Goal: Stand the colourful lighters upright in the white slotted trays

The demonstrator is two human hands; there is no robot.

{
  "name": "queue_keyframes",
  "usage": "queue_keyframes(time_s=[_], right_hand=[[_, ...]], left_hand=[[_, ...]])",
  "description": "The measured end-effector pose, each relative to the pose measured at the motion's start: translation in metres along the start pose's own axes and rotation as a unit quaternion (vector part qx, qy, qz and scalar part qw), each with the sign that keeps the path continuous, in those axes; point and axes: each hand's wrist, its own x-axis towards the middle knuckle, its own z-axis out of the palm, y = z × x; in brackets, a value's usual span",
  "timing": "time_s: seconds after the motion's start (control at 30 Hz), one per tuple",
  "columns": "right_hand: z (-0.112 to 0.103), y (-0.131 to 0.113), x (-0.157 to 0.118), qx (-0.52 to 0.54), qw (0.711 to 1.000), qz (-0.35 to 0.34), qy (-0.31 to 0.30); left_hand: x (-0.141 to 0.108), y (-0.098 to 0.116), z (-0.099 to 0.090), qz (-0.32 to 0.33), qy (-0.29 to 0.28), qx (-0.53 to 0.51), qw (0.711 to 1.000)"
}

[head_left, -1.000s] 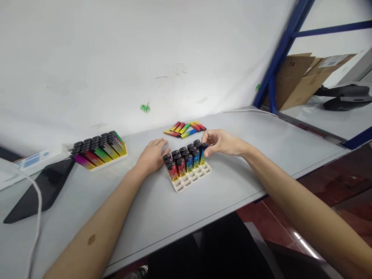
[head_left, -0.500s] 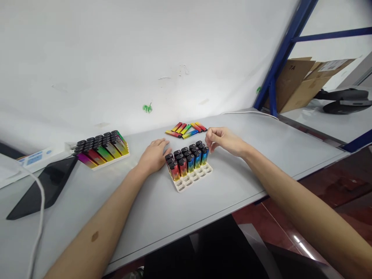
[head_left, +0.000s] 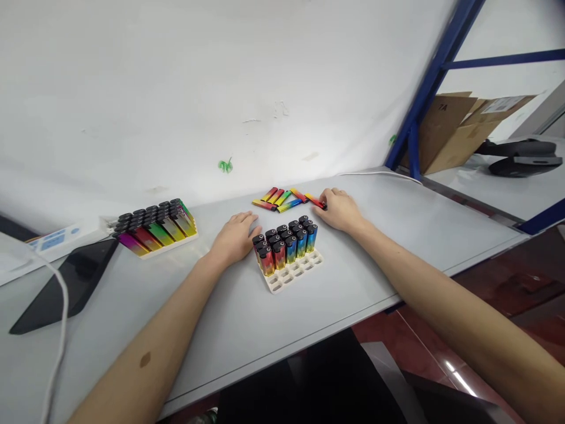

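Note:
My right hand (head_left: 338, 209) is closed on the black-topped end of a red and yellow lighter (head_left: 314, 201), at the right side of several loose lighters (head_left: 282, 200) lying near the wall. My left hand (head_left: 236, 237) lies flat on the table with its fingers stretched out, beside a white slotted tray (head_left: 295, 275). Several lighters (head_left: 290, 249) with black tops stand upright in that tray, red-gold at the left and blue-gold at the right. Its front slots hold nothing.
A second tray of lighters (head_left: 154, 229) stands at the left. Beside it lie a dark flat device (head_left: 66, 288), a white power strip (head_left: 66, 235) and a white cable (head_left: 62, 330). A blue frame (head_left: 424, 100) and cardboard boxes (head_left: 463, 129) stand at the right.
My right hand has moved right and slightly down from beside the loose pile and now grips one lighter, pulled a little apart from the others. My left hand stays in place.

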Motion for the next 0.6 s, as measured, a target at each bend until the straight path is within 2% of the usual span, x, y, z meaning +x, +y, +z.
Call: queue_keyframes(time_s=[0.13, 0.2, 0.27, 0.33, 0.4, 0.53, 0.6], right_hand=[[-0.001, 0.005, -0.002, 0.045, 0.999, 0.020, 0.002], [-0.002, 0.009, -0.002, 0.110, 0.993, 0.036, 0.021], [-0.004, 0.013, -0.001, 0.207, 0.974, 0.057, 0.066], [-0.009, 0.015, 0.000, 0.326, 0.936, 0.070, 0.111], [-0.014, 0.013, 0.000, 0.444, 0.884, 0.081, 0.123], [-0.025, 0.001, -0.003, 0.618, 0.774, 0.128, 0.050], [-0.028, -0.004, -0.006, 0.655, 0.743, 0.138, 0.011]], left_hand=[[0.000, -0.001, 0.000, 0.003, 0.005, 0.000, 1.000], [0.000, -0.002, 0.001, 0.004, 0.007, -0.005, 1.000], [0.001, -0.004, 0.002, 0.009, 0.011, -0.010, 1.000], [0.001, -0.004, 0.002, 0.012, 0.013, -0.011, 1.000], [0.001, -0.004, 0.002, 0.011, 0.011, -0.010, 1.000], [0.000, -0.003, 0.001, 0.005, 0.002, -0.006, 1.000], [0.000, -0.003, 0.001, 0.008, 0.005, -0.005, 1.000]])
